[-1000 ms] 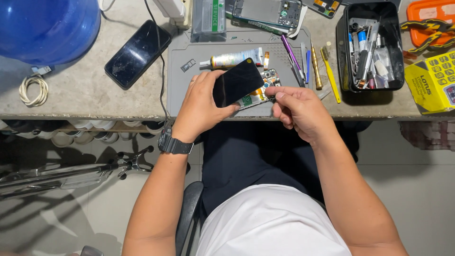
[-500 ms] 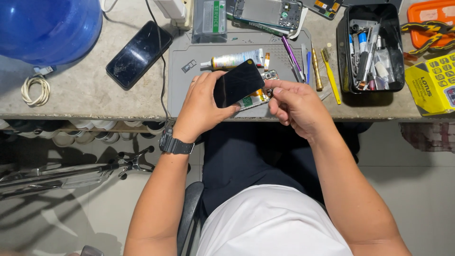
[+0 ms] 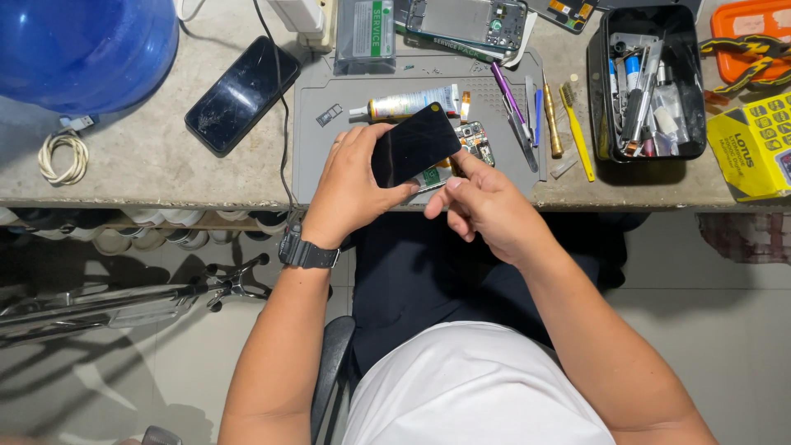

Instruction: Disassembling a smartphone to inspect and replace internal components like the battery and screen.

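Observation:
My left hand [image 3: 350,189] grips a black phone screen panel [image 3: 414,144], tilted up off an opened phone body [image 3: 463,150] whose circuit board shows underneath. My right hand [image 3: 486,206] sits just right of it, thumb and fingers pinched near the phone's lower edge; I cannot see any tool in them. Both hands work over a grey repair mat [image 3: 329,156] at the front edge of the stone bench. A black wristwatch [image 3: 306,251] is on my left wrist.
On the mat lie a glue tube [image 3: 408,104], tweezers and small tools [image 3: 527,115] and a yellow toothbrush [image 3: 577,132]. A black phone [image 3: 241,94] lies left. A black tool tray [image 3: 651,82], yellow box [image 3: 754,144], blue water jug [image 3: 82,45], coiled white cable [image 3: 62,156].
My right hand has shifted slightly left and closer under the screen panel. The left hand keeps holding the panel in about the same tilt.

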